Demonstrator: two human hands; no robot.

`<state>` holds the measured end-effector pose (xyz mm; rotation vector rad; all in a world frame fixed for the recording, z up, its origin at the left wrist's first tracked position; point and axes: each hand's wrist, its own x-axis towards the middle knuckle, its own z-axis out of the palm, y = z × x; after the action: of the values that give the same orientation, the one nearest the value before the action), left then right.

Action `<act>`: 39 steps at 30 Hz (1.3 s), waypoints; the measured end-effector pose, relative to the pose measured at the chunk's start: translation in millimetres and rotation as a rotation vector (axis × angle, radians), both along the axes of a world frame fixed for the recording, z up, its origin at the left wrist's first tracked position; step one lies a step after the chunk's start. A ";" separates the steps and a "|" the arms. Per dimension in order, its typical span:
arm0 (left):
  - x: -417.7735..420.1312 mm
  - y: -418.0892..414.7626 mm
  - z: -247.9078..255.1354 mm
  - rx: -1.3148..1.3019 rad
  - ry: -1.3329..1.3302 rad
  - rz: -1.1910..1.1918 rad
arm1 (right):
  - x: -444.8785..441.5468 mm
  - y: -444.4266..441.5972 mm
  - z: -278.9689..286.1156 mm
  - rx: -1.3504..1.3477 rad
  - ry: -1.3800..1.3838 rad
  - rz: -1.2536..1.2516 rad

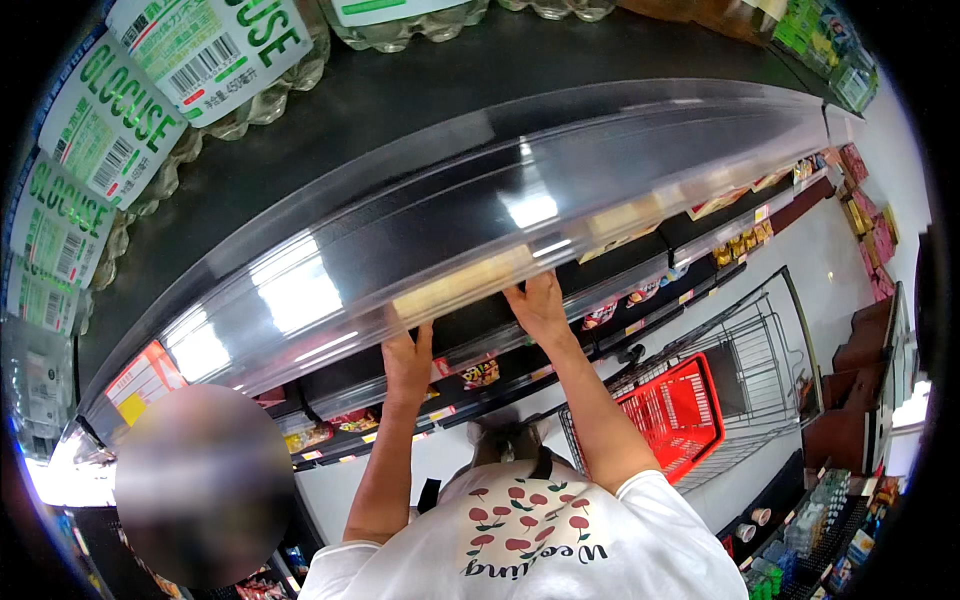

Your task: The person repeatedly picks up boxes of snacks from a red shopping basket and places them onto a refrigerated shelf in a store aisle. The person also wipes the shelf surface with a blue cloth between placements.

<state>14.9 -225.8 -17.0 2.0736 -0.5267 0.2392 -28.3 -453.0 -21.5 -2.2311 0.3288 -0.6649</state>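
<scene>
Both arms reach forward beneath the clear plastic edge strip [315, 262] of a black shop shelf. My left hand [406, 358] is at one end of a pale yellow package [457, 283], seen blurred through the strip. At the package's other end is my right hand [538, 300]. The two hands grip it between them, their fingertips partly hidden behind the strip. What the package contains cannot be told. It lies at a lower shelf, under the top one.
Packed drink bottles [150, 112] stand on the top shelf. Bagged snacks [480, 373] sit on lower shelves. A wire shopping cart [757, 360] holding a red plastic basket [675, 420] is at the right. Pink boxes [870, 217] are stacked by the wall. A blurred round patch covers the lower left.
</scene>
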 end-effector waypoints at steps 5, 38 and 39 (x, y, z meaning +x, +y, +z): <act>5.8 3.4 1.6 -0.038 0.097 -0.065 | -12.0 -3.6 23.2 0.154 -0.016 0.000; -55.7 -136.5 18.0 0.652 -0.421 -0.642 | -343.1 12.9 -279.6 0.174 1.037 -0.626; -54.9 -137.9 18.3 0.677 -0.430 -0.630 | -343.7 8.6 -279.8 0.168 1.033 -0.624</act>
<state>-40.0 -363.7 1.3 2.3569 -1.6703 0.1366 -372.0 -444.5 -301.2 -2.1198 1.5548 0.2951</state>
